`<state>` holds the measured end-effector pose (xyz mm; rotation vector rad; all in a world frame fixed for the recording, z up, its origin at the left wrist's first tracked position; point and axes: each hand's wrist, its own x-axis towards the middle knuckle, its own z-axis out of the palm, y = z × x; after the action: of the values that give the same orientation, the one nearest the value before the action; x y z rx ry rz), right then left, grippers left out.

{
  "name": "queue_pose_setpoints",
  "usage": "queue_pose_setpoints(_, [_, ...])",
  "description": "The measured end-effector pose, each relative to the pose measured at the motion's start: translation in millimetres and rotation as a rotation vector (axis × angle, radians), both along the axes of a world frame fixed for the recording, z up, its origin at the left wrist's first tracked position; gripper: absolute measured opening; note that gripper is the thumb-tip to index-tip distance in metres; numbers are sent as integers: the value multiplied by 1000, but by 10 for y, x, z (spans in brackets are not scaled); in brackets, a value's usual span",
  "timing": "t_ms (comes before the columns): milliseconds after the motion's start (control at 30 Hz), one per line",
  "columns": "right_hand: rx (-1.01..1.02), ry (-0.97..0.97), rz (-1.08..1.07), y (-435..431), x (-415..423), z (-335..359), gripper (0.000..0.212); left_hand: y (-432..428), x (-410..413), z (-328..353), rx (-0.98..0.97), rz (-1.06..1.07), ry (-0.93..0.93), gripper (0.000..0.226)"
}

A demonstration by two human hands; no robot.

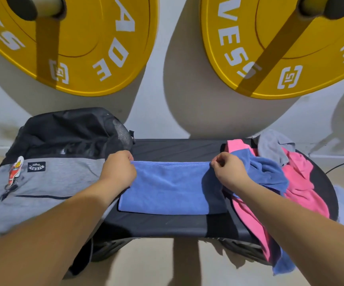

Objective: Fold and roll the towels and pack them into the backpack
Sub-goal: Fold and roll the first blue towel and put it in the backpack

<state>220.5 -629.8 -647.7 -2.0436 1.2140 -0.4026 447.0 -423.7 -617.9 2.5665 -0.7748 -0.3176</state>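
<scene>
A blue towel point(171, 188) lies folded flat on the black bench point(167, 223) in the middle. My left hand point(118, 171) pinches its far left corner and my right hand point(228, 172) pinches its far right corner. A grey and black backpack point(49, 178) lies on the bench's left end, its dark top part facing the wall. To the right sits a heap of loose towels: a pink one point(303, 182), another blue one point(270, 172) and a grey one point(274, 145). Part of the heap hangs over the bench's front edge.
Two large yellow weight plates point(96, 48) point(270, 58) hang on bars against the white wall behind the bench. A dark cable point(342, 164) runs along the floor at the right. Beige floor lies in front of the bench.
</scene>
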Motion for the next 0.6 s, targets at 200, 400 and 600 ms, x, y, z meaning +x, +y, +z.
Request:
queue_pose_setpoints(200, [-293, 102, 213, -32, -215, -205, 26, -145, -302, -197, 121, -215, -79, 26])
queue_pose_setpoints(400, [-465, 342, 422, -282, -708, -289, 32, -369, -952, -445, 584, -217, 217, 102])
queue_pose_setpoints(600, [-570, 286, 274, -392, -490, -245, 21, -324, -1140, -515, 608, -236, 148, 110])
